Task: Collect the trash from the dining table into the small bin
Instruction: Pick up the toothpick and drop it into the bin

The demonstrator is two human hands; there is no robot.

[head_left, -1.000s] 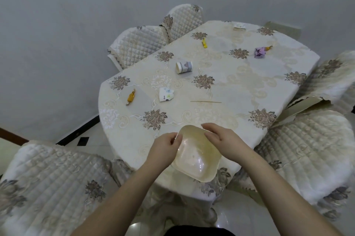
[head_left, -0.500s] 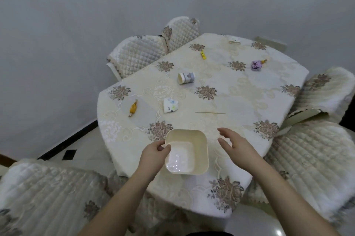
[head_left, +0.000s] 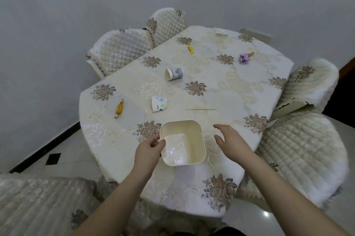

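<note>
- A dining table (head_left: pixel 221 86), draped in glossy cream floral cloth, is filling mid-frame.
- A square cream plastic small bin (head_left: pixel 194 130), glossy and empty inside, is sitting lower centre.
- The left hand (head_left: pixel 148 148) is pinching its rim; the right hand (head_left: pixel 231 138) is hovering beside it, fingers loosely spread.
- A paper cup (head_left: pixel 173 73) is lying sideways above.

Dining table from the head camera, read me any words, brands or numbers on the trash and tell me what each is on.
None can be read.
Tipped paper cup: grey band of print, too blurred to read.
Flattened white cup: coloured marks only, too small to read.
Purple wrapper: print illegible.
Orange candy, yellow wrapper, small bin: no text visible.
</note>
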